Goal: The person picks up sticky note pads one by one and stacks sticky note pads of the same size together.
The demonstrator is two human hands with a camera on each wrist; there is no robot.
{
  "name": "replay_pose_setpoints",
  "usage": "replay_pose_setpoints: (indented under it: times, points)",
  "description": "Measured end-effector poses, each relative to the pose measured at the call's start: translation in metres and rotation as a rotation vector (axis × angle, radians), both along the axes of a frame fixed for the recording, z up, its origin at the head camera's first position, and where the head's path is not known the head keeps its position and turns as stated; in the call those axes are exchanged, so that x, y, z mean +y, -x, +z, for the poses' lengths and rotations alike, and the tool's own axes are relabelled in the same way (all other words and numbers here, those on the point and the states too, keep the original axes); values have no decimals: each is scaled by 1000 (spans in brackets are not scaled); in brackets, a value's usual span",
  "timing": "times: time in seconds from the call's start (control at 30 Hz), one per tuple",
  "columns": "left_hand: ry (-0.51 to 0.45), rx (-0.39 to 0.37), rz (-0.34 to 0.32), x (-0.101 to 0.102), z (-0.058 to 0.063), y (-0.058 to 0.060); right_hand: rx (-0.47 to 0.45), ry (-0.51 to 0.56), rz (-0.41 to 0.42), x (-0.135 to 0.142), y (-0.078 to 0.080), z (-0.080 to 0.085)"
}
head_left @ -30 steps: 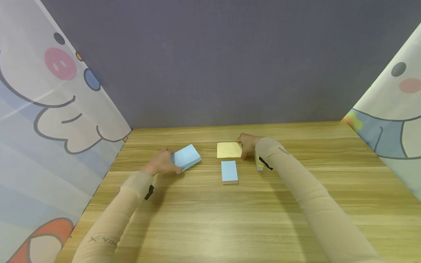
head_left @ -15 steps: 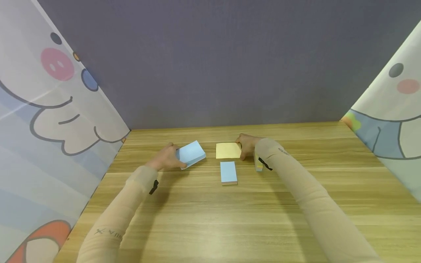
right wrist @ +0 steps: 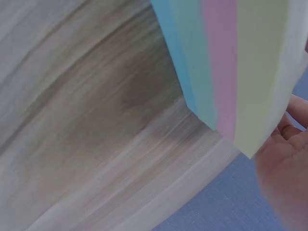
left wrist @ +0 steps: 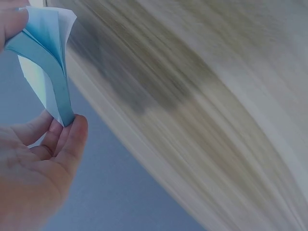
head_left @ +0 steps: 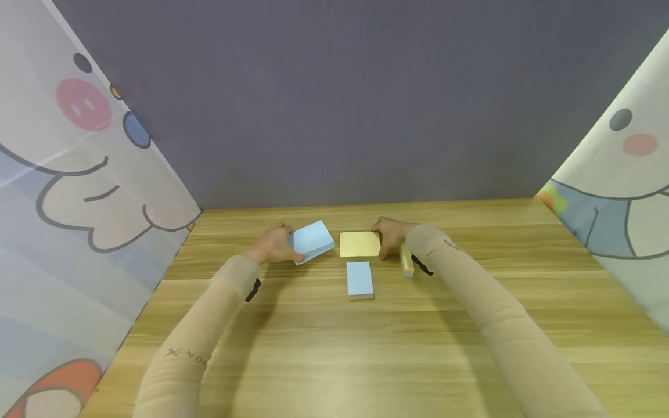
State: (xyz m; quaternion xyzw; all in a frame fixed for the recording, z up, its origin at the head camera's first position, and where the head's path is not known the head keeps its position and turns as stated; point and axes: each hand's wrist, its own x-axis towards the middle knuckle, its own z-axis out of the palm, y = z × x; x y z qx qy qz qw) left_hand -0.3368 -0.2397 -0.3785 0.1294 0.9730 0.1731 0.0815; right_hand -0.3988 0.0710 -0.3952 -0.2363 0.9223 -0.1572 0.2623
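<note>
In the head view my left hand [head_left: 275, 242] grips a thick light-blue sticky note pad [head_left: 312, 239], tilted just left of the middle. The left wrist view shows this blue pad [left wrist: 55, 72] bowed between thumb and fingers, its sheets fanning apart. A yellow sticky note pad [head_left: 359, 244] lies flat on the table; my right hand [head_left: 393, 234] holds its right end, thumb at the near corner and fingertips at the far one. Beside the right wrist sits a narrow multicoloured sticky note block [head_left: 407, 261]. Its blue, green, pink and yellow layers [right wrist: 224, 67] loom in the right wrist view.
A smaller light-blue pad [head_left: 359, 280] lies nearer to me, just below the yellow one. The wood-grain table [head_left: 324, 354] ends at a grey back panel [head_left: 334, 104]. Cartoon-printed panels [head_left: 125, 191] flank the left and right sides.
My left hand has carried the blue pad to the right and slightly away from me, closer to the yellow pad. The right hand stays at the yellow pad. The whole view shifts slightly.
</note>
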Motion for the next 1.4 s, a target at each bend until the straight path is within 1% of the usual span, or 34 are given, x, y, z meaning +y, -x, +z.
replay_pose_setpoints:
  times: [0.23,0.37,0.47,0.67,0.83,0.93,1.1,1.3,1.4]
  points:
    - [-14,11,-28,9,-1,10,-6,7,29,2,1,1]
    - [-6,6,-52,13,-1,16,-7,14,48,4,2,0]
    - [2,-2,-76,16,-1,20,4,13,45,5,1,-1]
    - [34,-12,-118,19,2,30,1,34,52,6,1,-3]
    - [24,-33,-145,26,6,36,-8,48,49,7,3,-5]
    - [25,-49,-156,33,7,39,-3,60,52,8,4,-6]
    - [11,-77,-182,45,4,44,-6,78,56,9,4,-7]
    - [-3,-50,-217,57,-3,49,-11,101,51,9,2,-6]
    - [-7,-53,-232,62,-4,51,-16,105,49,9,2,-5]
